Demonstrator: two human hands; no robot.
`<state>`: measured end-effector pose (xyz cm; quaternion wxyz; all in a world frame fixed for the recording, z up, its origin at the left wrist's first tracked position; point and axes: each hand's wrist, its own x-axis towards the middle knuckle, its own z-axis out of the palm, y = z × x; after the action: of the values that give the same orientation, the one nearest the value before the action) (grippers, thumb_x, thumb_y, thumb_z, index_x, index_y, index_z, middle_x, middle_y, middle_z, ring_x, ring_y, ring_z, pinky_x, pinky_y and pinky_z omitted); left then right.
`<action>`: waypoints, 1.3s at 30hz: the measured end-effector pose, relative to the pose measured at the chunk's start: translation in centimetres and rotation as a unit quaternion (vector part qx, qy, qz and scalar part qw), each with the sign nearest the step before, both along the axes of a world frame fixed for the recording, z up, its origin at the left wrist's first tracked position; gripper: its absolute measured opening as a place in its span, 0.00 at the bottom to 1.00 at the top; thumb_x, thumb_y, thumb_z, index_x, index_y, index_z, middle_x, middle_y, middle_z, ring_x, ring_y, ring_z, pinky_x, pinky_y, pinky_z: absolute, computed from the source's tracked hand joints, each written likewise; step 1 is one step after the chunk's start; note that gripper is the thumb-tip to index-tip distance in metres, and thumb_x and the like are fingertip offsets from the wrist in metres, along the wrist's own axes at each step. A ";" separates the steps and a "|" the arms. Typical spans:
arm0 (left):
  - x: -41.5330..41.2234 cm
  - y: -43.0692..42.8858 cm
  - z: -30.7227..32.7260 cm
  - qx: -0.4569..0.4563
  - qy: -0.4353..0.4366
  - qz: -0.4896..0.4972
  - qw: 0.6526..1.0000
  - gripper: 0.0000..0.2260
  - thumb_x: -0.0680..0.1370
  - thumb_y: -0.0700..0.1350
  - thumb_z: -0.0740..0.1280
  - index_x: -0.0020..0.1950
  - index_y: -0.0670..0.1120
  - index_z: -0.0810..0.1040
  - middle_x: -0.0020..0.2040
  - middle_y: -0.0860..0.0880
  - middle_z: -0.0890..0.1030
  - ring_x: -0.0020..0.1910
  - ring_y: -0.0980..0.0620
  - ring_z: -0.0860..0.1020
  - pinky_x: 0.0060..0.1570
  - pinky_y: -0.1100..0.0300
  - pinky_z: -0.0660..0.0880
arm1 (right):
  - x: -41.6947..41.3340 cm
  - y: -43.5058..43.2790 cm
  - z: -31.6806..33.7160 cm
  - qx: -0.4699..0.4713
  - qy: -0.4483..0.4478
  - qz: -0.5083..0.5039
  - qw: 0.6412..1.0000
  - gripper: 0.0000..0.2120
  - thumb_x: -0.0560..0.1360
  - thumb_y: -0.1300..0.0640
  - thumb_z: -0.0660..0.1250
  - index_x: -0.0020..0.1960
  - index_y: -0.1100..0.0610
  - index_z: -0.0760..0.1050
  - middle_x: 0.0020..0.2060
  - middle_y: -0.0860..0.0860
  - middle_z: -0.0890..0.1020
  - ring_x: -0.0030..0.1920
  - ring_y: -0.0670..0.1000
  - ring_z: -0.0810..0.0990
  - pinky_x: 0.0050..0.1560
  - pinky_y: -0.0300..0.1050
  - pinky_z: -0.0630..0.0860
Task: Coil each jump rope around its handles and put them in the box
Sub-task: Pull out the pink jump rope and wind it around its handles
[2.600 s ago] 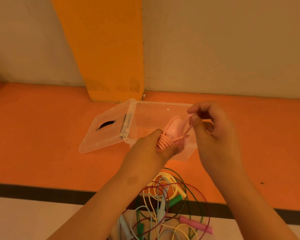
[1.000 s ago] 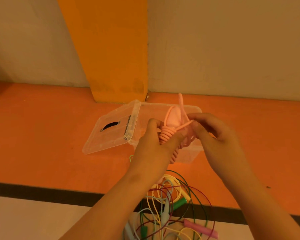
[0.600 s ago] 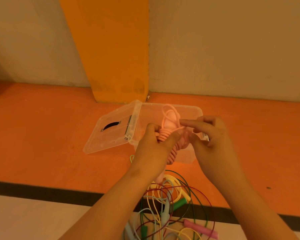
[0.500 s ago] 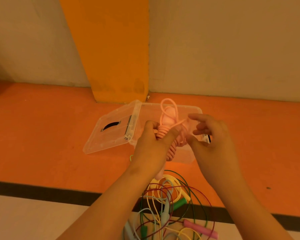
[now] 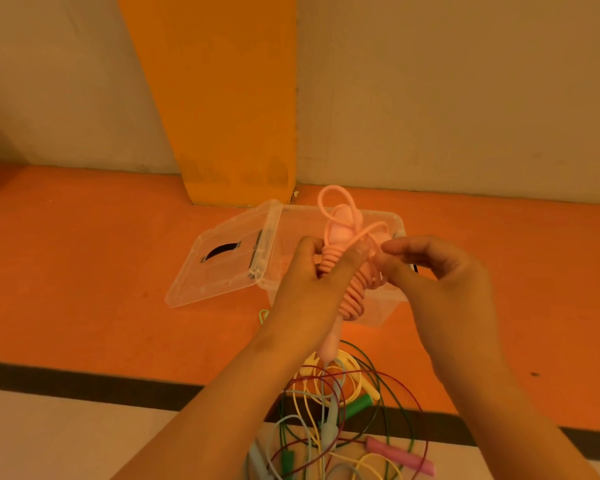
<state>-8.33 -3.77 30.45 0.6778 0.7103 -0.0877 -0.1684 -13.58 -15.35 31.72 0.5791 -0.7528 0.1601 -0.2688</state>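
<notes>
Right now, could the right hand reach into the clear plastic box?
Probably yes: the clear plastic box sits open beyond the right hand, lid flipped aside, though that hand pinches the pink jump rope.

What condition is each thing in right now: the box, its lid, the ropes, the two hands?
clear box: open.
lid: swung open, lying to the box's left.
pink jump rope: mostly coiled around its handles, one loop loose on top.
other ropes: uncoiled, tangled in a pile.
left hand: grips the coil.
right hand: pinches the loose cord.
</notes>
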 end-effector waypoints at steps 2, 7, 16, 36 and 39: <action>-0.1 0.0 0.1 -0.008 0.006 0.005 1.000 0.15 0.76 0.56 0.67 0.54 0.47 0.72 0.49 0.40 0.82 0.45 0.37 0.82 0.46 0.41 0.78 | -0.1 0.2 0.0 0.001 -0.003 0.001 1.000 0.09 0.70 0.63 0.73 0.38 0.49 0.80 0.35 0.42 0.82 0.38 0.38 0.78 0.39 0.27 0.71; -0.2 0.3 0.2 -0.001 -0.014 0.000 1.000 0.14 0.76 0.55 0.68 0.54 0.48 0.72 0.47 0.41 0.82 0.44 0.38 0.82 0.46 0.41 0.79 | -0.2 0.7 -0.1 -0.030 0.012 0.020 0.999 0.08 0.72 0.63 0.71 0.41 0.51 0.81 0.39 0.47 0.82 0.43 0.41 0.79 0.41 0.26 0.70; 0.0 0.9 0.3 -0.013 0.034 -0.002 0.999 0.15 0.78 0.53 0.66 0.56 0.44 0.71 0.47 0.37 0.81 0.39 0.39 0.82 0.31 0.58 0.75 | -0.2 0.4 0.1 -0.008 0.024 0.056 0.998 0.06 0.71 0.62 0.71 0.40 0.52 0.82 0.36 0.45 0.83 0.39 0.40 0.79 0.41 0.30 0.73; -0.6 1.7 1.4 -0.039 0.059 -0.086 0.994 0.27 0.67 0.58 0.74 0.59 0.46 0.72 0.44 0.37 0.81 0.35 0.45 0.79 0.25 0.62 0.71 | -0.5 0.4 -0.3 0.328 0.030 0.163 0.930 0.24 0.61 0.58 0.72 0.57 0.57 0.75 0.44 0.51 0.85 0.44 0.48 0.84 0.41 0.40 0.78; -0.8 1.9 1.4 -0.038 0.051 -0.081 0.995 0.23 0.68 0.55 0.71 0.58 0.47 0.73 0.43 0.39 0.81 0.33 0.47 0.79 0.24 0.63 0.70 | -0.6 0.4 -0.1 0.310 0.042 0.167 0.935 0.28 0.59 0.57 0.74 0.58 0.58 0.75 0.47 0.54 0.85 0.46 0.50 0.84 0.44 0.42 0.78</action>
<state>-9.08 -1.88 31.84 0.6920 0.6651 -0.1165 -0.2555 -14.18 -14.95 31.60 0.8132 -0.5621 0.1318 -0.0733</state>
